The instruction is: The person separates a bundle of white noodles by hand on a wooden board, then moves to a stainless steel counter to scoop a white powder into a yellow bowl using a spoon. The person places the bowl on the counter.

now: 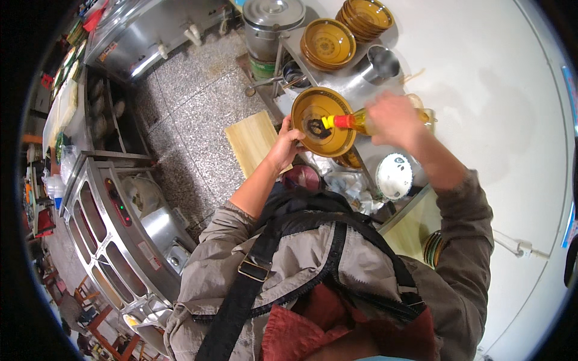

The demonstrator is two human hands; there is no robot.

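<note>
My left hand (286, 143) grips the near-left rim of a brown-yellow bowl (334, 143), its thumb over the edge. The bowl is tilted, and a dark sauce (318, 129) pools at its bottom. In my right hand (393, 118) is a bottle of yellowish liquid (360, 122) with a red neck and a yellow cap. It lies nearly level, the open cap over the inside of the bowl above the sauce. Whether liquid is flowing out cannot be made out. Motion blurs my right hand.
Stacked brown bowls (327, 43) and a steel container (381, 65) stand on the metal table beyond. A lidded steel pot (273, 27) is at its left. A white patterned bowl (394, 176) sits near my right forearm. A wooden board (253, 140) lies left of the bowl.
</note>
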